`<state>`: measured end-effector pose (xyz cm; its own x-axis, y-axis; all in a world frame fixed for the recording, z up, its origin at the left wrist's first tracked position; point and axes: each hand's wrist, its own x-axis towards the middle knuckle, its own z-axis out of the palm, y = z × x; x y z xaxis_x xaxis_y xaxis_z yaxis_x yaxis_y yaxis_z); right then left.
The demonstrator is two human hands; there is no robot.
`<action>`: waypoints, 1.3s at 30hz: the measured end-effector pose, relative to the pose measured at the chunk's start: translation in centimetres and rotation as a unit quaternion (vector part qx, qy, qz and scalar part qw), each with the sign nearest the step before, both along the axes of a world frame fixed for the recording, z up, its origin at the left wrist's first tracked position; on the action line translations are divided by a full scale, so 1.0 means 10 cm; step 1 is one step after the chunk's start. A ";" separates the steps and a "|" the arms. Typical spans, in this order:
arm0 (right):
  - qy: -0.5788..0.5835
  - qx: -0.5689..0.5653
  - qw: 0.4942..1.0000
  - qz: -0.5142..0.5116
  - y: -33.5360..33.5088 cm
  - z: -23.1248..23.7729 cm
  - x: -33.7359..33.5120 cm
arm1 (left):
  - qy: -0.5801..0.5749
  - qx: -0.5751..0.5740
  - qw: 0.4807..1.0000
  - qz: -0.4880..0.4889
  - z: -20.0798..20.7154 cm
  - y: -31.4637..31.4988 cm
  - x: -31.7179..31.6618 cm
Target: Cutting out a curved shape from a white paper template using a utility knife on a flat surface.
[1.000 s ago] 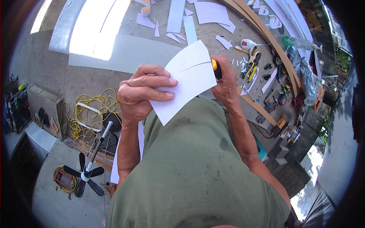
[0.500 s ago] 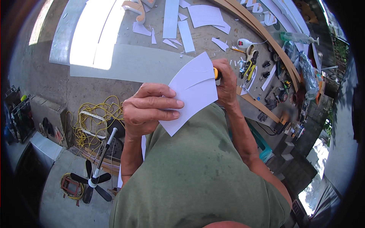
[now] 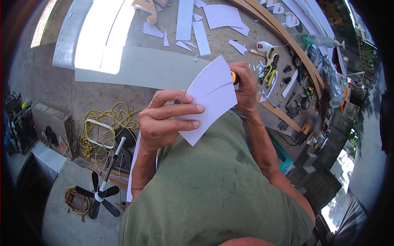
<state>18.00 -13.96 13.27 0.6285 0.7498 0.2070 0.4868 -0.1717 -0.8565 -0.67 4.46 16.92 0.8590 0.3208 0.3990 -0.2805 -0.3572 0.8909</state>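
White, thin, fan-shaped sheet piece (image 3: 212, 98), held up before the green fabric shirt (image 3: 205, 176), between both hands. Pinched at the near left by the left hand (image 3: 162, 121), with fingers spread across the face and thumb hidden behind. At the far right edge, the right hand (image 3: 245, 88), curled tightly around a yellow-and-black handheld tool (image 3: 234, 77), mostly hidden. Done so far, apparently: one long curved slit (image 3: 217, 89) running in from the right edge, with a fainter, shorter line beyond. Left, seemingly: the unslit stretch toward the left edge, both sides still joined. Farther off, on the ground: white, flat offcuts (image 3: 221, 15).
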 end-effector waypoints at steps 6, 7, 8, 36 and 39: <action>-0.005 -0.031 0.999 0.004 0.00 -0.06 -0.01 | 0.018 0.016 0.999 0.026 -0.12 -0.05 0.02; -0.006 -0.041 0.999 0.009 0.00 -0.07 -0.01 | 0.011 -0.009 0.999 0.036 -0.13 -0.08 0.03; -0.005 -0.041 0.999 0.010 -0.01 -0.09 -0.01 | 0.013 -0.009 0.999 0.037 -0.14 -0.09 0.02; 0.371 -0.212 0.904 -0.022 0.08 -0.59 -0.08 | 0.220 -0.568 0.778 0.151 -1.40 -0.04 -0.07; 0.382 -0.200 0.902 -0.009 0.23 -0.69 -0.10 | 0.243 -0.533 0.796 0.154 -1.50 0.11 -0.07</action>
<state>17.01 -11.70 6.42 0.4868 0.6563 -0.5765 -0.2261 -0.5428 -0.8089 -1.33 5.53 1.97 0.6435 0.4806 -0.5957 0.1441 0.6883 0.7110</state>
